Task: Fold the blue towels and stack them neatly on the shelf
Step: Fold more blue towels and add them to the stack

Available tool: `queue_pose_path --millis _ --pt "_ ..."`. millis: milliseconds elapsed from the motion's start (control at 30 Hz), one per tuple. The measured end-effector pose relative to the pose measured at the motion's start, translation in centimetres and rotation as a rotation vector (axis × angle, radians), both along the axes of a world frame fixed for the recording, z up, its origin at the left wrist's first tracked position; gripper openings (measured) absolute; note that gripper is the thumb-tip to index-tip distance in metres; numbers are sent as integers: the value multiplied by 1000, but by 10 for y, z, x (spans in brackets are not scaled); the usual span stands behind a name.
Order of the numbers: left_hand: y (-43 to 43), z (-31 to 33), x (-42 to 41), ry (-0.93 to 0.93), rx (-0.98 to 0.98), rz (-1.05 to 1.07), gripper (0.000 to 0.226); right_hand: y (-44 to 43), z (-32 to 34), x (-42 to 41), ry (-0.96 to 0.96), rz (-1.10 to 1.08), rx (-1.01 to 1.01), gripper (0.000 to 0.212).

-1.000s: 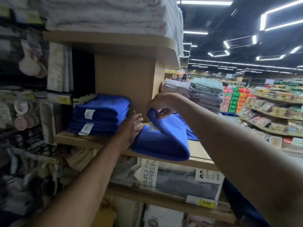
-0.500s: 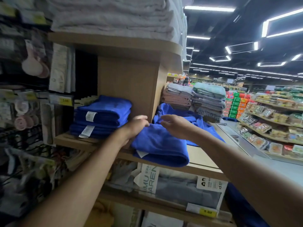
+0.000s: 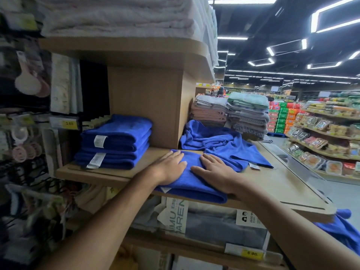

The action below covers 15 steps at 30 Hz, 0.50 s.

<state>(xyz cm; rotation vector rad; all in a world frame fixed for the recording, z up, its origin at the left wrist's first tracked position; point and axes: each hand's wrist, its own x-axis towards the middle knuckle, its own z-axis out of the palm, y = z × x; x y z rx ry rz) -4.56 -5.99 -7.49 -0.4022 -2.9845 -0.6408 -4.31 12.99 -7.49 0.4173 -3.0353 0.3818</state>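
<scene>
A folded blue towel (image 3: 191,184) lies at the front edge of the wooden shelf (image 3: 93,173). My left hand (image 3: 169,168) and my right hand (image 3: 216,171) both press flat on top of it, fingers straight. To the left stands a stack of folded blue towels (image 3: 116,142) with white labels. Behind my hands, a heap of unfolded blue towels (image 3: 218,141) is spread over the shelf. Another blue cloth (image 3: 339,230) hangs below the shelf's right corner.
A wooden divider (image 3: 146,106) rises between the stack and the heap. White towels (image 3: 116,16) fill the shelf above. Grey, brown and green towel stacks (image 3: 233,114) stand further back. Packaged goods (image 3: 204,225) sit on the shelf below. Hanging items are at the left.
The last fold has been laid down. Both hands have come to rest flat on the folded towel, where before the right hand was lifting its edge.
</scene>
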Motion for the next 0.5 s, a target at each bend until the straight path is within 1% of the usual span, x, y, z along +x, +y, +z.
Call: queue_pose_path --millis 67,133,200,233,300,367,433,500 --pt "0 1 2 2 -2 -2 58 3 -3 5 59 14 -105 76" --pt "0 2 3 1 -1 -2 58 8 -6 12 217 -23 -240 67" --pt "-1 1 3 -1 12 -4 58 15 -5 19 401 -182 -291 59" --pt "-1 1 3 2 20 -4 58 18 -4 22 439 -278 -280 57" --pt "-3 0 4 8 41 -2 58 22 -2 26 377 -397 -194 58" --pt "-4 0 5 17 67 1 58 23 -1 28 312 -419 -117 60" --pt "-5 0 6 32 96 9 57 23 0 28 316 -421 -136 57" --pt "-6 -2 5 50 132 22 56 22 -2 25 311 -402 -200 50"
